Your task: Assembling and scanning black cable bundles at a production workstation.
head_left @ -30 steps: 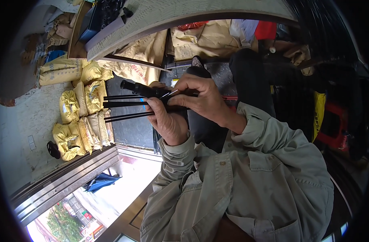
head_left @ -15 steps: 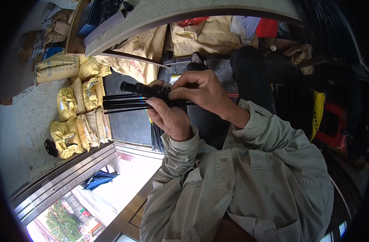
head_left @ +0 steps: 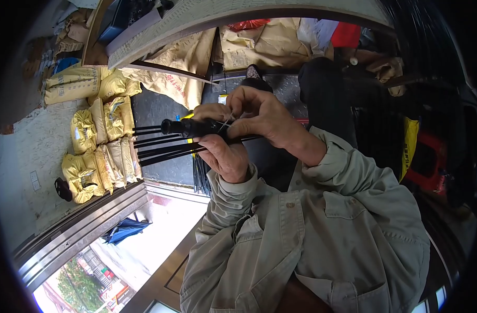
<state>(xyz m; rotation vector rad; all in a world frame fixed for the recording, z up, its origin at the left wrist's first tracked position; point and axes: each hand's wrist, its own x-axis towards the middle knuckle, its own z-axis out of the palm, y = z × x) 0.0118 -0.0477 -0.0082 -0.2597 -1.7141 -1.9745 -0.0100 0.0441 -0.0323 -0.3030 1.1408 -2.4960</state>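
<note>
A bundle of thin black rods (head_left: 168, 149) fans out leftward from my left hand (head_left: 225, 159). Lying along it is a thick black shaft (head_left: 182, 127) with a knobbed, hollow-looking end. The left fingers wrap round both from beneath, thumb pressed on the near side. My right hand (head_left: 272, 122) pinches a thin pale strand (head_left: 228, 121) that crosses over the shaft just right of the left thumb. The right fingertips are partly hidden by the hand itself.
Yellow sacks (head_left: 113, 122) are stacked at the left wall. A tabletop (head_left: 207, 15) spans the far side. More black rods (head_left: 201, 175) stand below my left hand. A red stool-like object (head_left: 431, 156) is at the right, and a blue umbrella (head_left: 126, 229) lies beyond the doorway.
The rods have spread farther apart and tilted at their left ends. The shaft has shifted slightly right and down. My right fingers have raised the pale strand, which now shows crossed over the shaft.
</note>
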